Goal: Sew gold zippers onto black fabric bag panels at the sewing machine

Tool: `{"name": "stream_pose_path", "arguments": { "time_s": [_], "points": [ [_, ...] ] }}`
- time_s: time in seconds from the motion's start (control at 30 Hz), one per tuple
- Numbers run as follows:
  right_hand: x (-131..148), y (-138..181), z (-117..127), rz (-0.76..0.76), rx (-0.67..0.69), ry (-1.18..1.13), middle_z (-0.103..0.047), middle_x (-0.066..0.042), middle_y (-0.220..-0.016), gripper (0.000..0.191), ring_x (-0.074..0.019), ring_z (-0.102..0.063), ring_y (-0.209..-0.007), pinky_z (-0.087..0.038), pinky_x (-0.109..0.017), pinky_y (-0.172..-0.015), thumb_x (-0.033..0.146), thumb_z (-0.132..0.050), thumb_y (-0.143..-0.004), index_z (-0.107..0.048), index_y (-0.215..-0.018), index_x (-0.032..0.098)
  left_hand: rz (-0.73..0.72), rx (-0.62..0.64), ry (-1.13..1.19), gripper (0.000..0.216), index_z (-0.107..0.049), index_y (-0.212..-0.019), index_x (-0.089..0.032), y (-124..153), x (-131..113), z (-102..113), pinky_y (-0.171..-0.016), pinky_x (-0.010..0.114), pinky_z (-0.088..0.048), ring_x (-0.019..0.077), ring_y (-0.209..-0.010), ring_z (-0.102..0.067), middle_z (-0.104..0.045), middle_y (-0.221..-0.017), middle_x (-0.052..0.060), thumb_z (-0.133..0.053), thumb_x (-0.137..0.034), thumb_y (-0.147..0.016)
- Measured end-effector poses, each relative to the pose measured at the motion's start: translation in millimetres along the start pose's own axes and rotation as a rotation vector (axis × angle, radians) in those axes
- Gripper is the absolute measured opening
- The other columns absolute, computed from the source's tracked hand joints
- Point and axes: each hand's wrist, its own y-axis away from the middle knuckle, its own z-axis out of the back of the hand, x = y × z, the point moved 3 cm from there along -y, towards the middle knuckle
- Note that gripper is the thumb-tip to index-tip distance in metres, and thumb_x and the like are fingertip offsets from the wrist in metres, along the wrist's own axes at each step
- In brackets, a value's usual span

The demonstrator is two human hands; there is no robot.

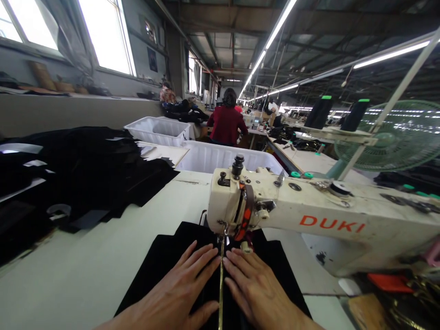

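Pale worktop (79, 275), near edge: left hand (185, 284) and right hand (256, 282) spread flat on black fabric (163, 254), gold strip (221, 293) running between 'em toward the sewing machine (285, 206).

My left hand (180, 283) and right hand (258, 280) lie spread, palms down, just apart, fingers (197, 259) angling forward and inward. My left thumb (205, 313) points inward; my bare wrists (146, 308) slant outward toward me.

Windows (106, 34) blown out; tube lights (280, 24) glaring; roof (237, 16) dim; edges stretched.
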Motion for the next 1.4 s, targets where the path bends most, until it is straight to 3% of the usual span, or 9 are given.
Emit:
{"name": "stream_pose_path", "arguments": {
  "time_s": [0.13,0.4,0.67,0.8,0.97,1.1,1.27,1.4],
  "points": [
    [0.3,0.6,-2.2,-0.016,0.038,-0.006,-0.066,-0.006,-0.121,0.032,-0.0237,-0.062,-0.112,-0.049,-0.040,-0.102,0.023,-0.045,-0.098,-0.062,-0.124,0.015,-0.029,-0.039,0.030,0.070,-0.032,-0.149,-0.023,0.5,-1.0,1.3,-0.110,0.058,-0.031,0.0327,-0.135,-0.040,-0.047,-0.145,0.011,-0.063,-0.037,-0.087],
    [-0.7,-1.4,1.1,0.005,0.019,-0.027,-0.067,-0.006,-0.119,0.032,-0.0227,-0.063,-0.111,-0.048,-0.037,-0.103,0.022,-0.044,-0.098,-0.063,-0.122,0.014,-0.022,0.012,0.033,0.062,-0.040,-0.142,-0.016,-2.7,-2.0,5.0,-0.110,0.057,-0.031,0.0320,-0.135,-0.041,-0.047,-0.145,0.014,-0.063,-0.037,-0.088],
    [0.0,0.9,2.7,-0.005,-0.023,-0.040,-0.067,-0.007,-0.119,0.031,-0.0225,-0.062,-0.111,-0.048,-0.036,-0.102,0.020,-0.048,-0.095,-0.061,-0.123,0.015,0.022,0.013,0.119,0.057,-0.044,-0.139,-0.025,-3.1,1.6,5.7,-0.111,0.058,-0.031,0.0320,-0.136,-0.038,-0.046,-0.146,0.010,-0.064,-0.034,-0.086],
    [-3.8,0.5,-2.5,-0.078,0.012,-0.111,-0.066,-0.008,-0.117,0.030,-0.0234,-0.063,-0.107,-0.052,-0.038,-0.097,0.015,-0.051,-0.090,-0.061,-0.118,0.018,0.039,0.022,0.172,0.054,-0.045,-0.136,-0.026,-0.4,2.6,4.3,-0.113,0.058,-0.027,0.0310,-0.138,-0.036,-0.046,-0.146,0.009,-0.064,-0.034,-0.085],
    [-8.9,-9.4,-8.5,-0.226,0.085,-0.159,-0.064,-0.005,-0.117,0.041,-0.0223,-0.062,-0.105,-0.052,-0.038,-0.094,0.012,-0.054,-0.088,-0.057,-0.126,0.026,0.042,0.018,0.219,0.047,-0.046,-0.126,-0.021,0.0,4.2,0.4,-0.116,0.056,-0.020,0.0283,-0.139,-0.035,-0.046,-0.145,0.012,-0.064,-0.032,-0.084],
    [-13.5,-21.0,-16.6,-0.361,0.104,-0.203,-0.065,-0.002,-0.112,0.023,-0.0232,-0.061,-0.103,-0.050,-0.038,-0.092,0.018,-0.066,-0.084,-0.067,-0.103,0.030,0.074,-0.016,0.195,0.058,-0.040,-0.129,-0.019,-0.7,5.1,-1.1,-0.114,0.055,-0.027,0.0310,-0.136,-0.039,-0.049,-0.142,0.016,-0.068,-0.033,-0.081],
    [-15.2,-33.0,-32.7,-0.451,0.101,-0.242,-0.065,-0.004,-0.103,0.012,-0.0239,-0.060,-0.098,-0.048,-0.040,-0.089,0.014,-0.068,-0.082,-0.063,-0.088,0.023,0.073,0.005,0.167,0.062,-0.039,-0.131,-0.018,-3.0,3.4,-0.2,-0.114,0.055,-0.029,0.0316,-0.134,-0.042,-0.051,-0.140,0.017,-0.069,-0.033,-0.079],
    [-8.6,-26.1,-14.8,-0.392,0.096,-0.316,-0.063,-0.005,-0.101,0.008,-0.0212,-0.059,-0.098,-0.048,-0.036,-0.089,0.013,-0.058,-0.088,-0.058,-0.091,0.020,0.071,-0.011,0.166,0.067,-0.036,-0.136,-0.018,-2.2,4.5,-2.5,-0.113,0.056,-0.029,0.0319,-0.135,-0.041,-0.049,-0.141,0.017,-0.069,-0.033,-0.079]
  ]
}}
